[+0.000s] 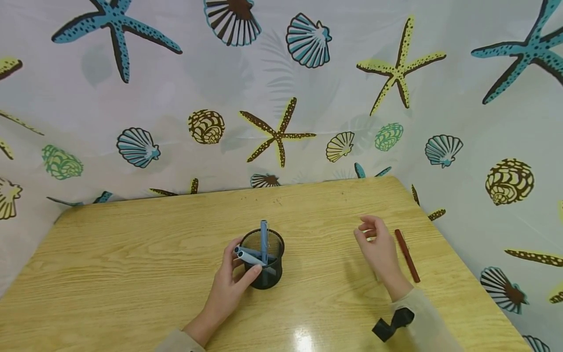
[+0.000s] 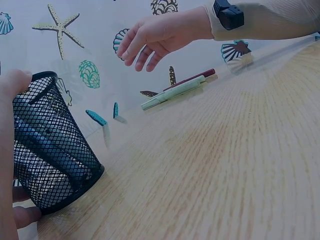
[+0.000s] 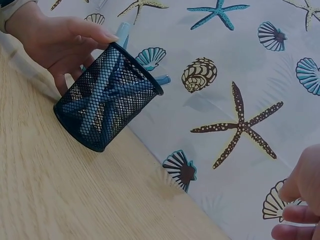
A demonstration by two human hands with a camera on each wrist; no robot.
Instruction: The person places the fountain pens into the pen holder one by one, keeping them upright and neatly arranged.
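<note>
A black mesh pen cup (image 1: pixel 267 278) stands upright on the table, gripped by my left hand (image 1: pixel 225 293) from its left side, thumb at the rim and fingers round the wall. Several blue pens lean inside; one blue pen (image 1: pixel 264 239) points up, while others tilt left over the rim. My right hand (image 1: pixel 379 250) hovers above the table to the right, fingers loosely bent, holding nothing. Beside it lies a dark red pen (image 1: pixel 407 256). The left wrist view shows a pale green pen (image 2: pixel 172 93) next to the red one; in the head view my right hand mostly hides it.
The wooden table (image 1: pixel 132 254) reaches back to a white curtain (image 1: pixel 176 98) printed with shells and starfish, which also hangs along the right side. A black strap (image 1: pixel 393 324) is around the right sleeve.
</note>
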